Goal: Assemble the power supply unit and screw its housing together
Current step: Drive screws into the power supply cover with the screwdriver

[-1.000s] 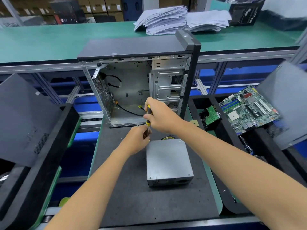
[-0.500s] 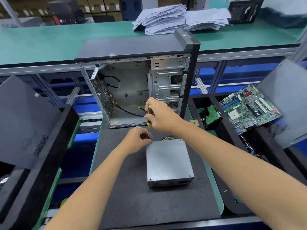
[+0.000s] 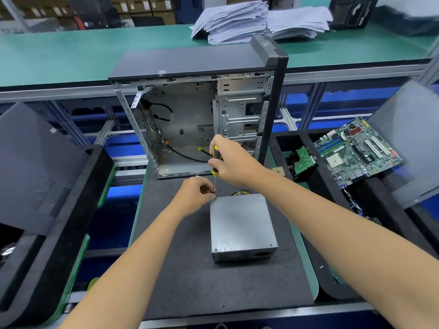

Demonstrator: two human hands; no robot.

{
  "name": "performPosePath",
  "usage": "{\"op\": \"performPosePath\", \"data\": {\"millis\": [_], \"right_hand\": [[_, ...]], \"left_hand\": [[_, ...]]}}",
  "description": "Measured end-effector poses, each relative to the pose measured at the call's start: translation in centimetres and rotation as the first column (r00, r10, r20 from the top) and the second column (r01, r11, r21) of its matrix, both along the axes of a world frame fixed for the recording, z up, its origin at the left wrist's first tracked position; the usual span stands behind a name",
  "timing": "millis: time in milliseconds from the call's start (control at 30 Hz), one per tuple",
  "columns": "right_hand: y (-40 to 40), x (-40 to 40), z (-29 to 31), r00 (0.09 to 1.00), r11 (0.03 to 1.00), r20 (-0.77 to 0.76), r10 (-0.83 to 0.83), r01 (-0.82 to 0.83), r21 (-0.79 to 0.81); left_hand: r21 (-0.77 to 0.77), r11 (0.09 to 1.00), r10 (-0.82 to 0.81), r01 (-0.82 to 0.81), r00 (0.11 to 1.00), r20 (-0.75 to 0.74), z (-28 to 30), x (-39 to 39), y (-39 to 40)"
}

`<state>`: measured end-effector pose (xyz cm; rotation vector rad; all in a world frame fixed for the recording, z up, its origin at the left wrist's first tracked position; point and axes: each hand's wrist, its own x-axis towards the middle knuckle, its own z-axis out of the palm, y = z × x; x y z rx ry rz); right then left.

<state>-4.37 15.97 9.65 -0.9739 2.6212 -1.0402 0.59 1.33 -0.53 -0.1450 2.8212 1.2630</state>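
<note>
A grey metal power supply unit (image 3: 241,227) lies flat on the dark mat (image 3: 190,281), with yellow wires showing at its far edge. My right hand (image 3: 234,161) grips a yellow-and-black screwdriver (image 3: 215,162) held upright, its thin shaft pointing down at the unit's far left corner. My left hand (image 3: 196,194) sits at that same corner with its fingertips curled around the shaft's tip; whether a screw is between them is hidden.
An open computer case (image 3: 197,110) stands upright just behind the mat. A motherboard (image 3: 356,150) and a small green board (image 3: 301,160) lie in black trays on the right. Dark side panels (image 3: 35,167) lean at the left and right. Paper stacks (image 3: 237,20) sit on the green bench.
The screwdriver tip and my left fingers have come down from just above to the unit's far left corner. The power supply has not moved.
</note>
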Motion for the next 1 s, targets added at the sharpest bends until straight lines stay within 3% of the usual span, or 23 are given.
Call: {"op": "performPosePath", "data": {"millis": [500,700,1000], "right_hand": [[0.05,0.04,-0.33,1.000,1.000,-0.021,0.017,-0.017,-0.006],[-0.12,0.06,-0.42,0.993,0.994,-0.067,0.096,-0.092,0.062],[-0.69,-0.18,-0.43,0.987,0.983,-0.052,0.151,-0.145,0.115]], "left_hand": [[-0.021,1.000,-0.023,0.023,1.000,0.006,-0.13,-0.20,0.09],[-0.060,0.995,-0.084,0.084,0.996,-0.008,0.22,-0.41,0.22],[-0.075,0.989,-0.121,0.126,0.990,0.074,-0.44,-0.74,-0.23]]}}
